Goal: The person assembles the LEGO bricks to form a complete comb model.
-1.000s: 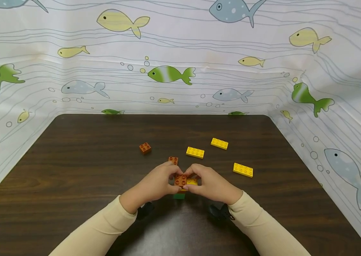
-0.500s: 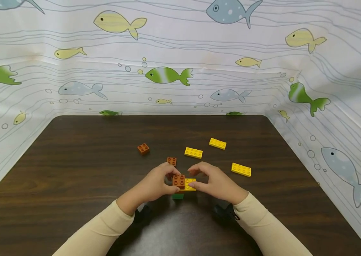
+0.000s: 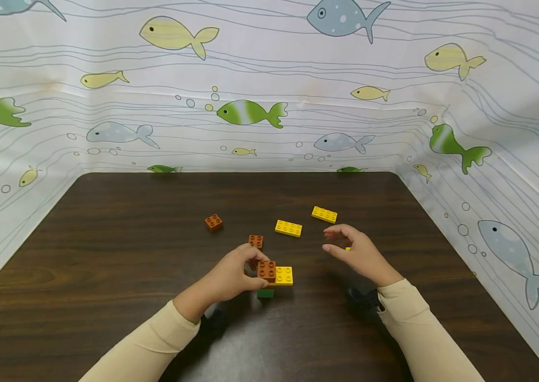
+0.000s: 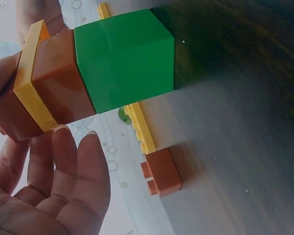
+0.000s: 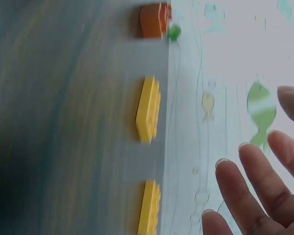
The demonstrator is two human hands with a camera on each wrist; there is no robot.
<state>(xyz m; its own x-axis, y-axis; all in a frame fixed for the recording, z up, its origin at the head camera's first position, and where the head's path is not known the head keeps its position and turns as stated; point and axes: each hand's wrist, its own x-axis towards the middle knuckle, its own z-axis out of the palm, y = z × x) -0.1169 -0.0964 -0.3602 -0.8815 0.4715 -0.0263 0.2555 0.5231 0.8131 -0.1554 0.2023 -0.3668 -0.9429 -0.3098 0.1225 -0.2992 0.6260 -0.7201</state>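
Note:
In the head view a small stack of toy building bricks stands near the middle of the table. From the bottom it has a green block [image 4: 127,61], a brown brick [image 4: 63,78], a thin yellow plate [image 3: 284,276] and a top brown brick [image 3: 266,271] on the plate's left half. My left hand [image 3: 226,278] pinches that top brick between thumb and fingers. Off to the right, my right hand [image 3: 362,257] is in the air with fingers spread and nothing held. It covers most of a yellow brick [image 3: 348,248], whose corner alone shows.
Two flat yellow bricks lie beyond the stack, one nearer the middle [image 3: 288,228] and another yellow brick [image 3: 324,214] farther right. A loose brown brick [image 3: 213,222] is at the left, and a second brown brick [image 3: 256,241] sits just behind my left hand. A fish-print curtain [image 3: 250,79] borders the dark table [image 3: 107,254].
My right hand has let go of the stack and moved right, to above the rightmost yellow brick. My left hand stays at the top brown brick.

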